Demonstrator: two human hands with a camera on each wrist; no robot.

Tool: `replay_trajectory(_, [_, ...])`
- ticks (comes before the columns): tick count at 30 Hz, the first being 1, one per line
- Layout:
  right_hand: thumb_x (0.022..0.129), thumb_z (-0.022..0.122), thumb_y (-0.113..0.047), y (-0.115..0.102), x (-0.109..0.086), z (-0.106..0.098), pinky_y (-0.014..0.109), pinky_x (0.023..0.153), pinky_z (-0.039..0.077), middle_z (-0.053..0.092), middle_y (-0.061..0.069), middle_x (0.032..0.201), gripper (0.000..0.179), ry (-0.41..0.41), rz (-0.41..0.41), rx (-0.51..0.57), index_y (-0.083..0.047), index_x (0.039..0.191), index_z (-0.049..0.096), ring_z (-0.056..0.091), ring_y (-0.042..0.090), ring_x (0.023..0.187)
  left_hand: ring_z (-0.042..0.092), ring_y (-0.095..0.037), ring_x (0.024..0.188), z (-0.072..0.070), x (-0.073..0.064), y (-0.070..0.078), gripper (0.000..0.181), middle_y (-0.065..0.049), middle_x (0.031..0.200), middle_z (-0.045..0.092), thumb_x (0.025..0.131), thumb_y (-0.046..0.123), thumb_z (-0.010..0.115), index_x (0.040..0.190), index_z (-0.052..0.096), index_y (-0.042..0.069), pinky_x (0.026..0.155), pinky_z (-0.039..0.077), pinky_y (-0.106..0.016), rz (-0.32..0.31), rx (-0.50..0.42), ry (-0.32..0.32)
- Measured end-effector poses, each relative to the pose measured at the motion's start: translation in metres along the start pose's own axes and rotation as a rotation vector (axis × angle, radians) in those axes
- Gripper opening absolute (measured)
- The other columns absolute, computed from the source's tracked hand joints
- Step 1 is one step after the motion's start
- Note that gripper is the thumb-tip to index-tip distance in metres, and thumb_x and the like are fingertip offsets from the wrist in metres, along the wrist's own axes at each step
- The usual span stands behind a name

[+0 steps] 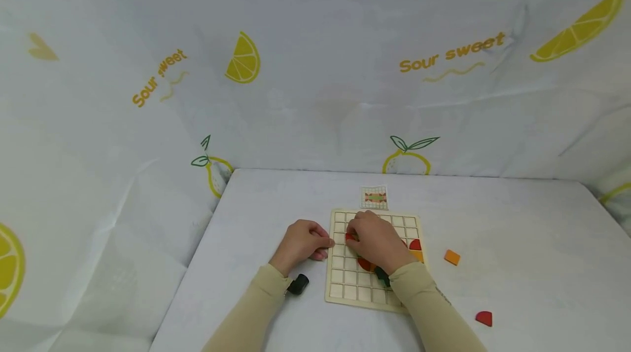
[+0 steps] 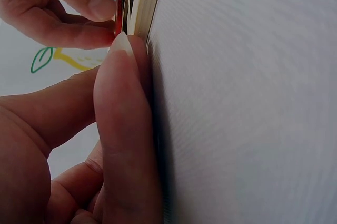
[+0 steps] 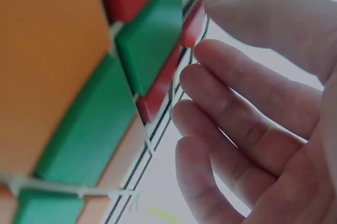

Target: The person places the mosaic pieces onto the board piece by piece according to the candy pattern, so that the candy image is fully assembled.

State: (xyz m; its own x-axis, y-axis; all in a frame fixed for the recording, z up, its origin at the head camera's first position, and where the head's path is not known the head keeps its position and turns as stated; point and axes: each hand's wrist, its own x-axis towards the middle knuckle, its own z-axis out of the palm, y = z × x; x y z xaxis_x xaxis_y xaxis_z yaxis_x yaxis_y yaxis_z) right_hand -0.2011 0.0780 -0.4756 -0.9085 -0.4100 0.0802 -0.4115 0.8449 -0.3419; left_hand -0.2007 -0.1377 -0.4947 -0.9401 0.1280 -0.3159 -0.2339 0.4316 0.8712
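Note:
A pale wooden grid board lies on the table with red, orange and green pieces set in its middle. At the board's left edge, my left hand pinches the rim between thumb and fingers. My right hand is over the board and covers part of the pieces. Its thumb and index finger pinch a small red piece at the left end of the pattern, its other fingers bent beside it. Green pieces sit next to that red piece in the right wrist view.
A small pattern card lies just behind the board. To the right are a loose orange square and a red rounded piece. A black object is by the left wrist. Lemon-printed cloth hangs behind the table.

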Motion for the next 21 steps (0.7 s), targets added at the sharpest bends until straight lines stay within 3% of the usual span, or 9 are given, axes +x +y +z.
replay_trajectory(9, [0.095, 0.083, -0.028, 0.021, -0.023, -0.03, 0.041, 0.085, 0.064, 0.074, 0.001, 0.105, 0.019, 0.023, 0.059, 0.036, -0.011, 0.104, 0.081, 0.067, 0.021, 0.101, 0.07, -0.009, 0.058, 0.001, -0.001, -0.001, 0.018, -0.005, 0.074, 0.076, 0.088, 0.015, 0.09, 0.093, 0.074, 0.007, 0.058, 0.063, -0.023, -0.019, 0.008, 0.002])
replay_trajectory(21, [0.09, 0.087, -0.023, 0.097, -0.095, -0.066, 0.051, 0.086, 0.064, 0.073, 0.003, 0.102, 0.022, 0.042, 0.229, -0.021, -0.009, 0.105, 0.08, 0.067, 0.027, 0.1, 0.071, -0.01, 0.06, 0.002, -0.003, 0.0, 0.02, -0.006, 0.076, 0.076, 0.089, 0.016, 0.089, 0.098, 0.075, 0.005, 0.06, 0.064, -0.024, -0.015, 0.005, -0.014])
